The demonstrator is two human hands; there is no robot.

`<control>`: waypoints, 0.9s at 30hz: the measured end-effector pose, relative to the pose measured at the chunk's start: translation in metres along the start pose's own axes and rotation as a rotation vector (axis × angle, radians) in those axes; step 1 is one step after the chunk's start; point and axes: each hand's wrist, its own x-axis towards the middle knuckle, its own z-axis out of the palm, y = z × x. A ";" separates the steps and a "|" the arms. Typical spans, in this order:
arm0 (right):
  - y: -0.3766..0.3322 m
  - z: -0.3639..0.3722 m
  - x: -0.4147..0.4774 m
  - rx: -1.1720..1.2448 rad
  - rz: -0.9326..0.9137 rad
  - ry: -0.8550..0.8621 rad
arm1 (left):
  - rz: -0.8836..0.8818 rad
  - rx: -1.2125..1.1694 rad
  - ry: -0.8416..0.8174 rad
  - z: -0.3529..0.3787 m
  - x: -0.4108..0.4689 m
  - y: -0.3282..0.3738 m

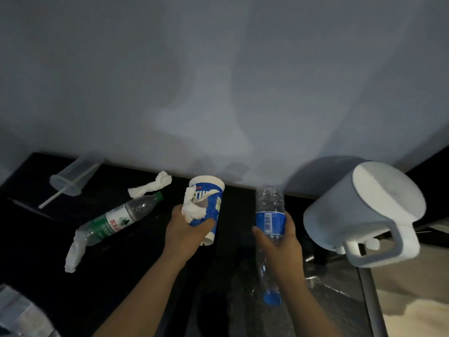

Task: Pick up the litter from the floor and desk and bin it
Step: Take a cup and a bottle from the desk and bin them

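The white kettle point(364, 210) is standing just beside the right hand point(279, 242), so a wide swing is risking a knock against it. That hand is wrapping its fingers round the blue-label bottle point(270, 215) at the label, base up and cap pointing back toward the person; I judge that squeezing harder could buckle the thin wall and let it slide. The left hand point(184, 229) is curling round the paper cup point(209, 205) and pinning a held tissue point(193, 209) against its side. With two things sharing one grip, the tissue is probably the likeliest to work loose on the way to the bin, which is not showing here. Both hands are full, so grabbing more is inviting a drop.

The desk point(48, 239) is looking black and glossy. The kettle is smooth, rounded plastic with a loop handle. The green-label bottle point(116, 220) is lying on its side, clear and ribbed, with one end resting on the lower tissue point(74, 254). The clear cup point(73, 176) is lying tipped over near the wall, with a straw poking out. The paper cup is tapering and printed blue and white. The tissues are looking soft, white and twisted, the upper tissue point(150, 184) lying near the green cap.
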 end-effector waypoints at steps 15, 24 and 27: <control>-0.127 -0.080 -0.128 0.167 -0.288 0.561 | 0.208 -0.363 -0.607 -0.014 -0.073 0.122; -0.163 -0.170 -0.270 0.086 -0.387 0.926 | 0.309 -0.370 -1.061 0.031 -0.210 0.160; -0.165 -0.197 -0.325 0.058 -0.408 1.038 | 0.363 -0.339 -1.181 0.043 -0.273 0.165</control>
